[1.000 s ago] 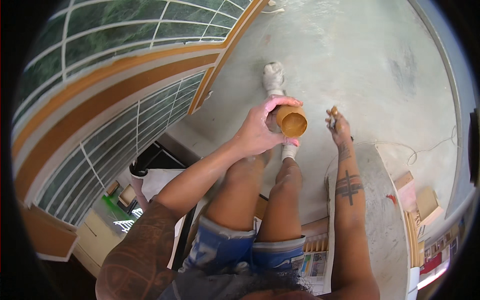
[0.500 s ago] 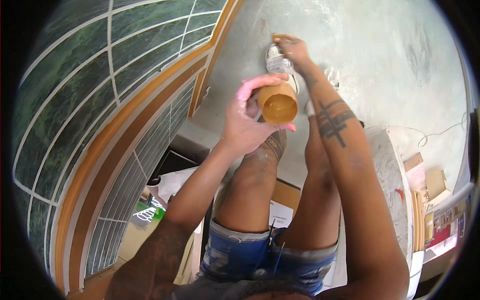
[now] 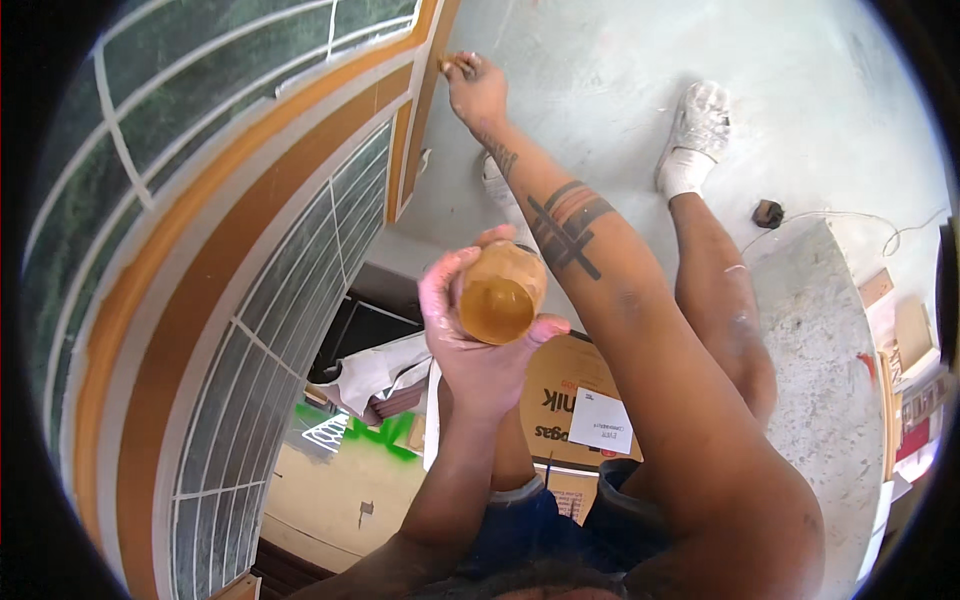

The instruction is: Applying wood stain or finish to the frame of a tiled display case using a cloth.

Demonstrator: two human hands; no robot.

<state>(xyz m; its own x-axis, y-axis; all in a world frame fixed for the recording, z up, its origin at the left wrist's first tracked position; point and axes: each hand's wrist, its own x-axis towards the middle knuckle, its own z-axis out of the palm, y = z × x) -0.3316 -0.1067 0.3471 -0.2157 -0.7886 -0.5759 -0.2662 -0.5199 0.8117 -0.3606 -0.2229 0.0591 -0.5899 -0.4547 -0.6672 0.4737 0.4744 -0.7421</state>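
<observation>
My left hand (image 3: pixel 462 360) is wrapped round a tan cup (image 3: pixel 508 264), its mouth tilted toward me. Inside the cup lies a yellow-brown liquid (image 3: pixel 497 312) that looks like paint. Stretched far out, my right hand (image 3: pixel 480 95) pinches a small brownish thing (image 3: pixel 446 65), too small to name. That thing is at the edge of the brown band (image 3: pixel 420 120) that borders the wall, and contact cannot be made out. Farther left, orange-brown bands (image 3: pixel 200 250) frame dark green panels (image 3: pixel 75 190) crossed by white lines.
Below the cup are a cardboard box (image 3: pixel 575 365) and a white card (image 3: pixel 601 422). A white cloth (image 3: pixel 372 372) hangs nearby. To the right stand a speckled grey slab (image 3: pixel 825 330), a small dark object (image 3: pixel 768 214) and a thin cable (image 3: pixel 870 218). My shoe (image 3: pixel 700 118) rests on the pale floor.
My right hand has moved left to the brown band. The cup in my left hand now sits lower and farther left in view. My legs are spread wider, and the view has shifted.
</observation>
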